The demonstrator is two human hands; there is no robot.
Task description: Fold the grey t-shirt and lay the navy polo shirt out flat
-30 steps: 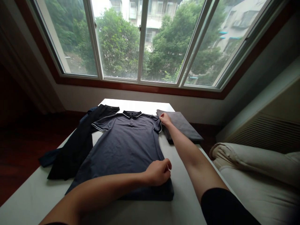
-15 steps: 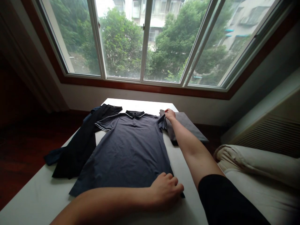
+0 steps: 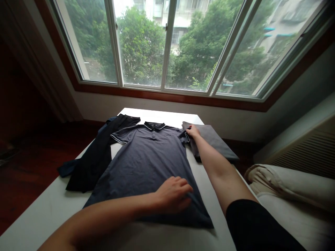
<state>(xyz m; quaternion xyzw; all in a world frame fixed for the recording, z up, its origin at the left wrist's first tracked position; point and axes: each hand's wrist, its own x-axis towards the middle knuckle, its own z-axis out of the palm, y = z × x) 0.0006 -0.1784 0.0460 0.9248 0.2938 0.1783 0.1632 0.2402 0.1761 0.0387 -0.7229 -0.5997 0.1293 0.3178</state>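
A dark grey polo shirt with a black collar lies spread on the white table, its collar toward the window. At its right sleeve, my right hand pinches the white-striped cuff. Over the lower right part of the shirt is my left hand, fingers apart and slightly curled, with nothing visible in it. The shirt's bottom right corner lies flat on the table, and my left forearm hides part of the hem.
Black trousers lie over a dark blue garment on the left. A folded grey cloth rests at the right edge. Beige bedding is beyond the table's right side, and a window is ahead.
My left hand has let go of the shirt's bottom right corner and moved up and left over the fabric. My right hand stays at the sleeve; the view has shifted slightly.
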